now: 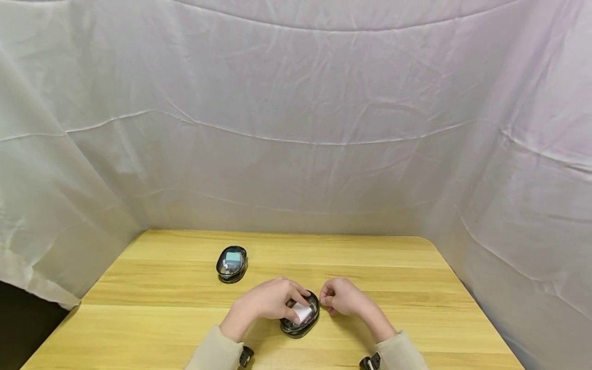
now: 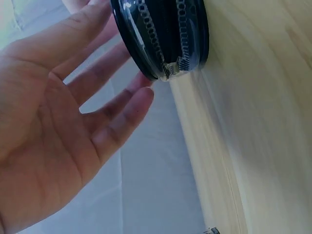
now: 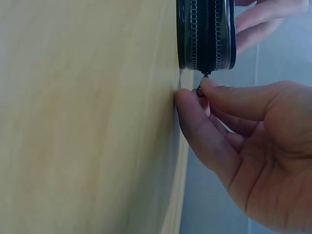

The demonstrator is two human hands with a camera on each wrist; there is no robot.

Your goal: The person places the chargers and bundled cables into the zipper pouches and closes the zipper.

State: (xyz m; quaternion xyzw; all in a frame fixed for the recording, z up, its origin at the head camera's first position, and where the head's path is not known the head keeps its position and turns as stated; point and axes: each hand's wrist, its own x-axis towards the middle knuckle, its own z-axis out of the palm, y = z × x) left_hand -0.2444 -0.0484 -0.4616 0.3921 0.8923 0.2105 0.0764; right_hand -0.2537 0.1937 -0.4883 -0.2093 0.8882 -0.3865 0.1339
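Observation:
A small oval clear pouch [image 1: 302,331] with black edging and a zipper round its side lies on the table, a white item showing through its top. Its zipped side wall [image 3: 207,36] faces the right wrist camera. My left hand [image 1: 270,299] reaches over the pouch from the left, its fairly straight fingers and thumb resting on the top. At the pouch's right end my right hand [image 1: 346,299] pinches the dark zipper pull [image 3: 200,91] between thumb and index finger. The zipper looks closed along the stretch seen in the right wrist view.
A second clear pouch [image 1: 232,263] with black edging and a light blue item inside lies farther back to the left on the wooden table [image 1: 152,288]. Pale fabric [image 1: 296,169] hangs behind the table and along both sides.

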